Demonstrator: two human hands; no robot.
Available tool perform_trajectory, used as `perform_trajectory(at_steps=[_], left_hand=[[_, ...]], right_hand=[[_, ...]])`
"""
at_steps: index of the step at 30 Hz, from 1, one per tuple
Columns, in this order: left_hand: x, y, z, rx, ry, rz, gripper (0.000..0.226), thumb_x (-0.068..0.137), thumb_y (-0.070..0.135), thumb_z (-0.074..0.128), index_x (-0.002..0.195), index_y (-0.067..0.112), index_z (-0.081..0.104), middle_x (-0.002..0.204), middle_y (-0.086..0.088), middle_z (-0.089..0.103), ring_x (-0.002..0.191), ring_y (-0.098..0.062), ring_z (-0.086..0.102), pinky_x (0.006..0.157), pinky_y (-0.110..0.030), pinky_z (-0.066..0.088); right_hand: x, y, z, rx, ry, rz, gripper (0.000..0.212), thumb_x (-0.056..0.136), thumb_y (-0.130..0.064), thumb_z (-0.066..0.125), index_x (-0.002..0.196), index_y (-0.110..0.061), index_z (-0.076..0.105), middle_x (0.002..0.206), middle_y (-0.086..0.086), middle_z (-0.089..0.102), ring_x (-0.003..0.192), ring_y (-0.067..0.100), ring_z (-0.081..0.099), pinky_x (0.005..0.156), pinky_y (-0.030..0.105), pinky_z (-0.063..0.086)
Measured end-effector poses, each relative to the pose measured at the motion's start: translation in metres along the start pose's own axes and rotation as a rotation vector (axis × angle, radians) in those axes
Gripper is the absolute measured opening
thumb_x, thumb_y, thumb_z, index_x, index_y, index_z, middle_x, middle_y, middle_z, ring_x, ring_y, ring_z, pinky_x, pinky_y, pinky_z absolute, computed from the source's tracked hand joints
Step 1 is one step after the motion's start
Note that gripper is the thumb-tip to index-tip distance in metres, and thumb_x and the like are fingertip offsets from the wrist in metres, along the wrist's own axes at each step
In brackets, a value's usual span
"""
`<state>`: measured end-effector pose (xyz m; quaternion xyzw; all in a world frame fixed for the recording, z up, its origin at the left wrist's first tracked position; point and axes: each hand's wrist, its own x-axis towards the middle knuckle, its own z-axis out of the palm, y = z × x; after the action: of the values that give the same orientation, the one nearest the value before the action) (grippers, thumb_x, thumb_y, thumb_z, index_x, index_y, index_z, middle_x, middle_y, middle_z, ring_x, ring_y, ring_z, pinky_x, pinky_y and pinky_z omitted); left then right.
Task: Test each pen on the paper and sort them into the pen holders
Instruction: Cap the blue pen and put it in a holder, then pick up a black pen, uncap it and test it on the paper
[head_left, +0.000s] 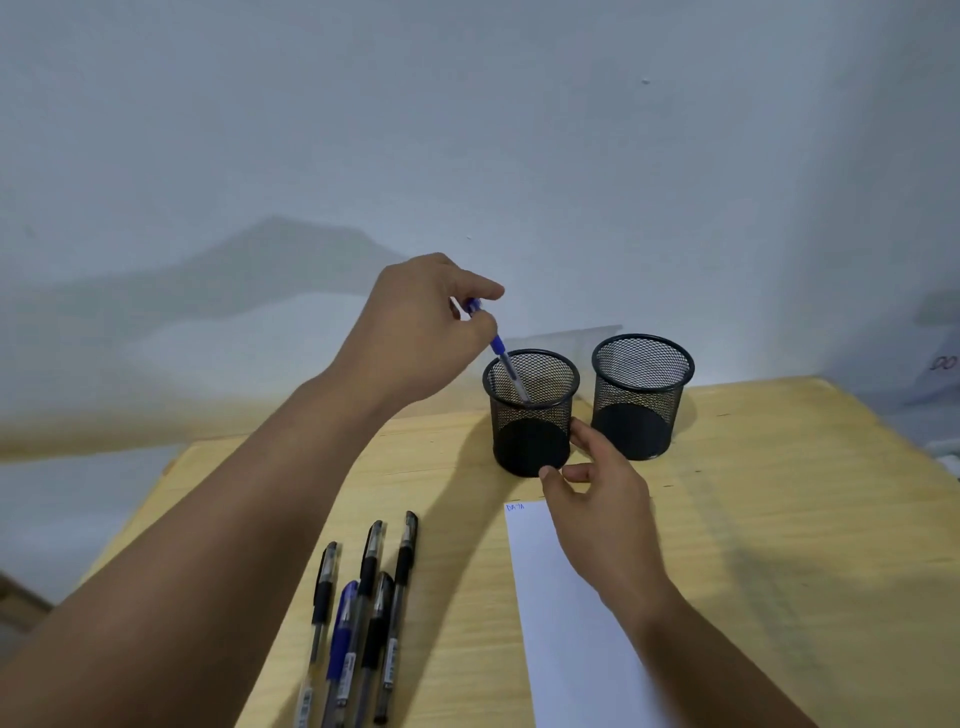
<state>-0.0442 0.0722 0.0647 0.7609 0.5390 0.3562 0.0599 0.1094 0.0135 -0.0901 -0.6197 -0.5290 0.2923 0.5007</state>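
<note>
Blue pen (501, 354) is pinched in left hand (415, 332), tip inside left mesh holder (531, 413); right hand (597, 499), fingers relaxed, touches that holder's base.

The head camera looks forward and steeply down, close over the wooden table (779, 519), facing the wall (467, 130).

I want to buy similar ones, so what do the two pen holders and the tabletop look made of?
Left pen holder and right pen holder: black mesh, probably metal, with see-through lattice walls. Tabletop: pale wood or wood-look laminate with visible grain.
</note>
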Motion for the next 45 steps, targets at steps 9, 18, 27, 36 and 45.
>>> perform_trajectory(at_steps=[9, 18, 27, 36, 45], left_hand=[[-0.010, -0.003, 0.029, 0.076, -0.186, 0.025, 0.036, 0.089, 0.019, 0.059, 0.121, 0.030, 0.069, 0.092, 0.017, 0.055, 0.070, 0.006, 0.050, 0.065, -0.005, 0.032], [-0.057, -0.010, 0.012, -0.012, -0.121, -0.080, 0.058, 0.090, 0.031, 0.062, 0.144, 0.039, 0.042, 0.115, 0.013, 0.054, 0.091, -0.005, 0.056, 0.081, -0.024, 0.048], [-0.183, -0.033, -0.030, -0.013, -0.188, -0.276, 0.028, 0.090, 0.032, 0.066, 0.117, 0.039, 0.067, 0.099, 0.021, 0.063, 0.088, 0.004, 0.055, 0.078, -0.025, 0.050], [-0.242, -0.034, -0.020, 0.148, -0.268, -0.222, 0.038, 0.087, 0.043, 0.066, 0.124, 0.035, 0.065, 0.110, 0.022, 0.057, 0.103, 0.001, 0.051, 0.086, -0.020, 0.044], [-0.246, -0.034, -0.010, 0.197, -0.273, -0.192, 0.029, 0.087, 0.039, 0.068, 0.116, 0.033, 0.071, 0.097, 0.018, 0.057, 0.094, -0.005, 0.053, 0.076, -0.025, 0.048]], right_hand=[[0.000, 0.001, 0.001, 0.000, -0.011, 0.001, 0.057, 0.088, -0.013, 0.063, 0.142, -0.023, 0.049, 0.122, -0.011, 0.059, 0.097, 0.007, 0.061, 0.061, 0.000, 0.041], [-0.002, 0.002, 0.000, 0.048, 0.063, -0.010, 0.039, 0.081, -0.012, 0.069, 0.114, -0.030, 0.057, 0.113, -0.008, 0.060, 0.087, 0.007, 0.060, 0.065, 0.013, 0.043], [-0.013, -0.005, 0.004, -0.063, -0.035, -0.180, 0.020, 0.082, -0.009, 0.067, 0.096, -0.023, 0.064, 0.094, -0.008, 0.064, 0.077, 0.012, 0.058, 0.071, 0.033, 0.054], [-0.029, -0.025, 0.013, -0.258, -0.192, -0.446, 0.019, 0.086, -0.009, 0.062, 0.099, -0.021, 0.071, 0.095, -0.009, 0.066, 0.078, 0.010, 0.057, 0.068, 0.023, 0.046], [-0.035, -0.036, 0.046, -0.669, -0.565, -0.450, 0.051, 0.091, -0.013, 0.046, 0.141, -0.025, 0.050, 0.129, -0.002, 0.055, 0.120, 0.023, 0.045, 0.099, 0.039, 0.042]])
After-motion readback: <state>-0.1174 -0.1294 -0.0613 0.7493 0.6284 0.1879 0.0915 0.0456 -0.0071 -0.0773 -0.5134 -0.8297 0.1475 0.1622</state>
